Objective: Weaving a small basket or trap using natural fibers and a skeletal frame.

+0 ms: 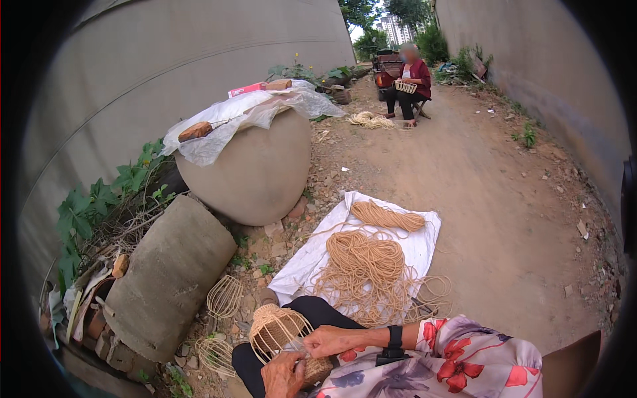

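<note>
A partly woven basket [269,331] of tan cord and pale ribs rests tilted on my lap. Close together at its near side, both my hands have their fingers closed. My left hand [283,375] is curled beside a brown woven piece [318,370]; whether that piece belongs to the basket I cannot tell. My right hand [326,341] pinches beside the left, by a small whitish, see-through patch at the fingertips. What exactly the fingers hold is hidden. Ahead of my knees, a loose heap of tan cord [365,259] and a bundled cord hank [387,216] lie on a white sheet [424,232].
Bare rib frames [225,296] lie on the ground at left, beside a concrete cylinder [174,272]. Behind stands a large rounded vat [255,166] topped with plastic sheeting. Farther down the lane, a seated person [413,79] holds a pale basket frame [405,86] near a red vehicle [385,69].
</note>
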The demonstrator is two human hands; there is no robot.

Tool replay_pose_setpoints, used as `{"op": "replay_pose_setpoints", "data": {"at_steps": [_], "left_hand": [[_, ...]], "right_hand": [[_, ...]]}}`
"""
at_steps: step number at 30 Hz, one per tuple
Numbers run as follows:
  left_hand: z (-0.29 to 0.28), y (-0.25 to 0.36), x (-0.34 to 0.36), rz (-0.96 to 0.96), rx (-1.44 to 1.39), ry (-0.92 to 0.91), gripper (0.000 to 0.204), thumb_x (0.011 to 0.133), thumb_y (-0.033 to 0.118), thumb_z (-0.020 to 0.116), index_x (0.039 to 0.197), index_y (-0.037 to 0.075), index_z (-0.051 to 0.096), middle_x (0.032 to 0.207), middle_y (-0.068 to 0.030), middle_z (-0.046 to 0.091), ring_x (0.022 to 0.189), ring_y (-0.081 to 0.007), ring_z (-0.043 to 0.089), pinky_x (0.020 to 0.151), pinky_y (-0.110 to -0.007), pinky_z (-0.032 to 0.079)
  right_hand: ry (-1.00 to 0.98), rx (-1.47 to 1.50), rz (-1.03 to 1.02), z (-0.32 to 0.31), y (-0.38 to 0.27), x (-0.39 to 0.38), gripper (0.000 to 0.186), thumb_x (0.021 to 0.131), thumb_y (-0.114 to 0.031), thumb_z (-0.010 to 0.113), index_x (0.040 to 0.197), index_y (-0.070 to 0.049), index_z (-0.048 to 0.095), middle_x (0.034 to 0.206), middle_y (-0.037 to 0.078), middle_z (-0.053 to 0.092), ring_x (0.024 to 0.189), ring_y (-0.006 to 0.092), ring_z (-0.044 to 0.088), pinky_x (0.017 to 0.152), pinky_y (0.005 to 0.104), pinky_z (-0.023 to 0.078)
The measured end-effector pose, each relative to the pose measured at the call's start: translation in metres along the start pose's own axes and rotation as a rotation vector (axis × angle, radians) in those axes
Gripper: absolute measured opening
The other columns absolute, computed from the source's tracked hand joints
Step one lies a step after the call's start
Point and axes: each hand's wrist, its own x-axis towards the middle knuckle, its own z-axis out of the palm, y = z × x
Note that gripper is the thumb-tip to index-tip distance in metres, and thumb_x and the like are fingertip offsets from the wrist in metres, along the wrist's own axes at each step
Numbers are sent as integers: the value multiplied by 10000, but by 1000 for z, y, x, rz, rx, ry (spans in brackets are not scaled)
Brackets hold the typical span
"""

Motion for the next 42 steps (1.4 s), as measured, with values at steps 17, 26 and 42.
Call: {"op": "replay_pose_setpoints", "data": {"at_steps": [17,26,42], "left_hand": [[4,-7,-17,-280,-227,-19,149,812,104,649,899,-12,684,761,-145,689,671,-257,675,644,-347,521],[19,-45,-28,-538,-702,111,109,931,108,605,926,9,649,708,22,611,602,-39,517,540,-206,425],[20,-29,-40,-457,-533,252,87,851,58,658,904,-10,674,690,-67,634,565,-105,574,527,-276,459]], "right_hand": [[128,612,92,8,24,40,350,919,-171,510,1255,-74,510,893,37,616,628,76,550,496,210,444],[25,394,60,-14,-2,62,252,891,-66,483,1120,-22,579,909,80,641,673,99,616,504,226,503],[95,-65,-113,3,-18,25,102,866,-32,613,959,4,639,732,31,601,644,106,556,588,275,457]]}}
